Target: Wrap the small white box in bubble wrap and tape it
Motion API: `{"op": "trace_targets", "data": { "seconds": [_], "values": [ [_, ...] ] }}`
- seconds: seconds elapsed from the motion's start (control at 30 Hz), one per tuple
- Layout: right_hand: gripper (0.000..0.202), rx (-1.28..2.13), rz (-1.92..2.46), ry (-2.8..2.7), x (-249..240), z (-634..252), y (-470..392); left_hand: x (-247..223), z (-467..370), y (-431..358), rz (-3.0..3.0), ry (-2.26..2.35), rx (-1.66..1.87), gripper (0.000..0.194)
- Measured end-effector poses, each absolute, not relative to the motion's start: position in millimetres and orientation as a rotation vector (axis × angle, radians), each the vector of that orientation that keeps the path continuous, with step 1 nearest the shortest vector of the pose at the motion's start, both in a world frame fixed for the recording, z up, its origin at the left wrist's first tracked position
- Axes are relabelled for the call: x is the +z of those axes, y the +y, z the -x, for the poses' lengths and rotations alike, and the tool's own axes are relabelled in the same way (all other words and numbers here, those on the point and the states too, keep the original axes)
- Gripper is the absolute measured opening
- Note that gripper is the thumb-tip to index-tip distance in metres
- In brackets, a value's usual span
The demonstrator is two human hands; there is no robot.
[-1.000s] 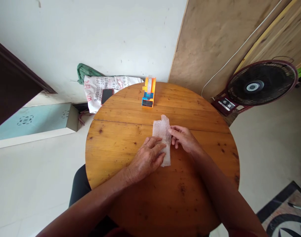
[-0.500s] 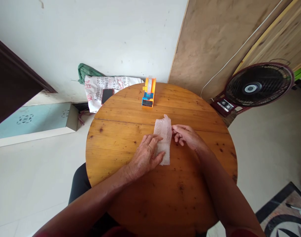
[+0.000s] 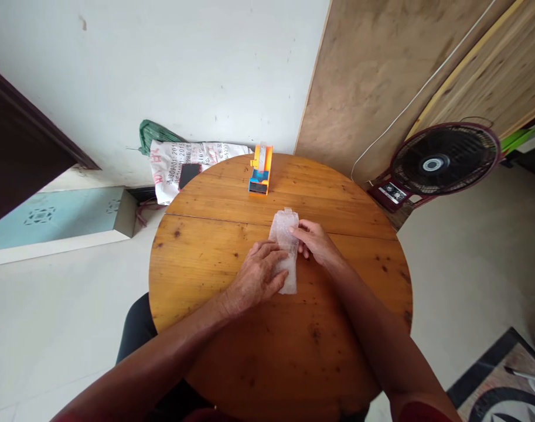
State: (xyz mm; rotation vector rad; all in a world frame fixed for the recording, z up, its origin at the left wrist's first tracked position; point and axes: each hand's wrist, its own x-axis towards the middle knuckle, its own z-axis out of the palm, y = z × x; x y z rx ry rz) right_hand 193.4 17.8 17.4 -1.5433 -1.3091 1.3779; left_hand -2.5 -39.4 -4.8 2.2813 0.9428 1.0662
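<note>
- how's it laid out on the round desk [image 3: 197, 258]?
- the pale wrap [image 3: 285, 235] lies mid-desk, lengthwise from near to far. the left hand [image 3: 259, 271] rests over it from the desk's left, fingers spread on top. the right hand [image 3: 317, 241] pinches its edge facing the desk's right, thumb uppermost.
- any advice?
- i'd press lightly with the left, so nothing slides, and grip that edge softly (it may crease easily). the tape dispenser [image 3: 261, 176] stands near the desk's far rim.

Left fingers [image 3: 275, 256] reach out; right fingers [image 3: 310, 225] curl.
</note>
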Motion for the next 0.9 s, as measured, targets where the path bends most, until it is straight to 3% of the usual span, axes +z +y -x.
{"op": "trace_targets", "data": {
  "seconds": [0.53, 0.73, 0.9],
  "values": [
    [0.02, 1.054, 1.495, -1.408, 2, -190, 25, 9, 5, -44, -2.446, 1.027, 0.915, 0.03],
    [0.022, 1.132, 1.464, -1.301, 7, -185, 22, 12, 6, -43, -2.45, 1.038, 0.855, 0.03],
    [0.034, 1.406, 1.272, -1.04, 13, -180, 17, 11, 6, -44, -2.445, 1.043, 0.847, 0.029]
  ]
}}
